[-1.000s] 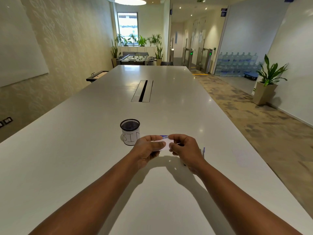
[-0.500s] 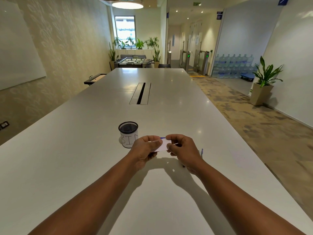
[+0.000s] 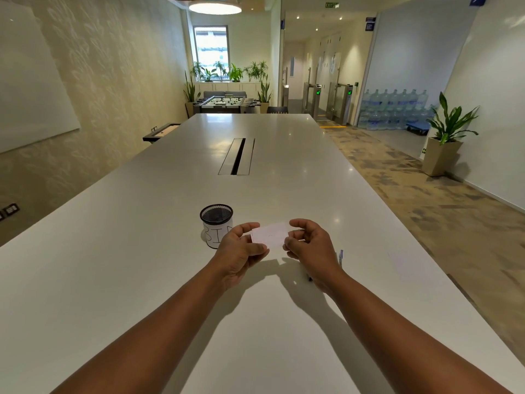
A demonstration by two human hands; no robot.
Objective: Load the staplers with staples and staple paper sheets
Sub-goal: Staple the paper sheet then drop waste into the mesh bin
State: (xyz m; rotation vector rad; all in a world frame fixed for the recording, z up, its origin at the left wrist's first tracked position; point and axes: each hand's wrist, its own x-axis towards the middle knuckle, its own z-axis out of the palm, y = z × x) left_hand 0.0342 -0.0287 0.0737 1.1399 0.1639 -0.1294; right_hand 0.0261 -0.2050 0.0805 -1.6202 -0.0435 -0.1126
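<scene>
- Paper hung above the table, just right of the cup, likely raised for inspection.
- Left hand pinched one end; right hand pinched the other.

The mesh cup on the table wears a white paper wrap hand-lettered "BIN", its last letter partly hidden behind the left hand. Far off, a green ceiling sign reads "EXIT".
</scene>
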